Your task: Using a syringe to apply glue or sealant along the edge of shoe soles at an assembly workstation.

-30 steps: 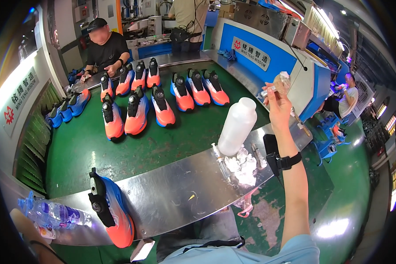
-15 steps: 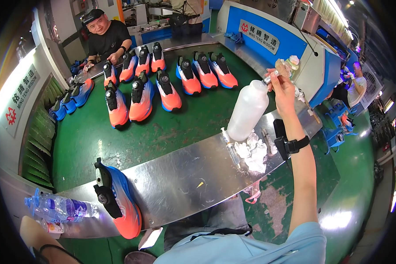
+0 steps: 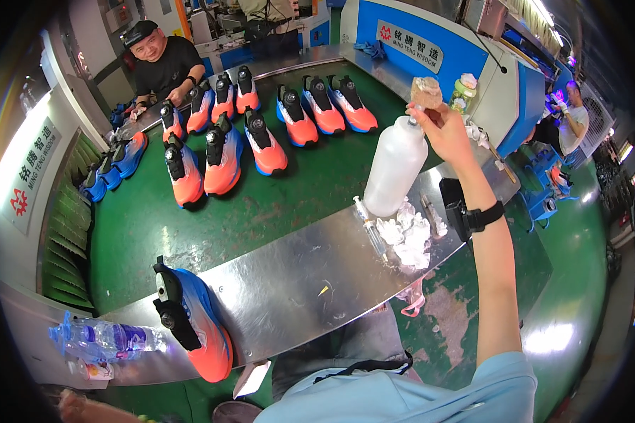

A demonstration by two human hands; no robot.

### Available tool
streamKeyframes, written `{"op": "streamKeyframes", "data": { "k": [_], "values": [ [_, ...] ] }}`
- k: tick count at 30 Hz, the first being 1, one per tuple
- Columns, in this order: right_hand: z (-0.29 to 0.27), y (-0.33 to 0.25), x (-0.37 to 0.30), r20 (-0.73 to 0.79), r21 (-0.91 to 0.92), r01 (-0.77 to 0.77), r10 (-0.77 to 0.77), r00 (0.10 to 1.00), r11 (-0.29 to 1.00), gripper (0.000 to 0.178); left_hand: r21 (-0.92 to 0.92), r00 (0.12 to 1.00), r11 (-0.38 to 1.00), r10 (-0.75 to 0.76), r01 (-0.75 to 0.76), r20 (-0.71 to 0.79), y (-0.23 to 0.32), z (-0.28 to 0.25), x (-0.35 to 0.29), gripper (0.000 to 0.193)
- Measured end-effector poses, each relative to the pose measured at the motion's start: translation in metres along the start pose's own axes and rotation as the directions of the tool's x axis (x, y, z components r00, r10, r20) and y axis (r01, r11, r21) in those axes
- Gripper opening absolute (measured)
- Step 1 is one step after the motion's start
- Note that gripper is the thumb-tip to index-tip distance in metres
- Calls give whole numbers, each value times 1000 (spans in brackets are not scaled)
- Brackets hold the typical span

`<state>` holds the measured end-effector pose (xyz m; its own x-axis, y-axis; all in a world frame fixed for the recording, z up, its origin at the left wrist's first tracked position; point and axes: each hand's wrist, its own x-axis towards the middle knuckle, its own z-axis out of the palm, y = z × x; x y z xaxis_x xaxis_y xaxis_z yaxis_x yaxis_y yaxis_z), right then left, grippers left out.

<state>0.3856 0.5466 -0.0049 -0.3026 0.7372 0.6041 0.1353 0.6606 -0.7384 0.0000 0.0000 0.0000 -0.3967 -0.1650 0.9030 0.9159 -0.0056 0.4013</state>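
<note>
My right hand (image 3: pixel 444 134) is closed in a pinch at the mouth of a white plastic bottle (image 3: pixel 396 169). Its fingers grip a short metal stem topped by a tan, rough-looking lump (image 3: pixel 426 92), whose exact kind I cannot make out. The bottle stands upright on the metal ledge (image 3: pixel 282 282). Crumpled white tissue (image 3: pixel 410 240) and a clear syringe (image 3: pixel 371 229) lie at its foot. Blurred at the lower left edge is my left hand (image 3: pixel 77 407), its fingers unclear. Nearest to it are a water bottle (image 3: pixel 109 335) and an orange-and-blue shoe (image 3: pixel 203 317) with black straps.
Several similar shoes (image 3: pixel 223 155) stand on the green table surface (image 3: pixel 261 218). Blue shoes (image 3: pixel 123 158) line the left side. Across the table sits a person (image 3: pixel 166 63) in black. A green-labelled jar (image 3: pixel 463 93) and a wooden-handled tool (image 3: pixel 504 169) are beyond my right hand.
My right hand has shifted slightly left, bringing the tan lump upright above the bottle mouth. My left arm has dropped toward the lower edge. The whole view has tilted slightly.
</note>
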Motion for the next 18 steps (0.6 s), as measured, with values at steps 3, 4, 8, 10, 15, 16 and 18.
{"op": "streamKeyframes", "data": {
  "k": [3,4,8,10,15,16,18],
  "values": [
    [8,3,8,50,-55,1,2,999,998,23,-271,912,929,-134,252,387,23,37,-66,34],
    [7,6,7,56,-48,5,-2,998,999,23,-152,916,961,-163,232,368,45,60,-85,27],
    [5,20,9,-87,-150,-80,68,994,985,26,14,492,749,-449,662,745,71,74,-133,19],
    [15,23,2,-38,25,-171,172,984,985,24,87,340,732,-414,676,844,80,80,-139,19],
    [28,18,-10,-5,20,-74,74,997,997,34,127,101,833,-213,539,972,77,77,-147,24],
    [28,15,-12,65,-19,-16,17,998,1000,40,131,82,832,-207,539,975,73,76,-152,25],
    [26,17,-19,112,-41,0,5,994,999,50,117,70,847,-179,518,981,70,77,-157,26]
  ]
}}
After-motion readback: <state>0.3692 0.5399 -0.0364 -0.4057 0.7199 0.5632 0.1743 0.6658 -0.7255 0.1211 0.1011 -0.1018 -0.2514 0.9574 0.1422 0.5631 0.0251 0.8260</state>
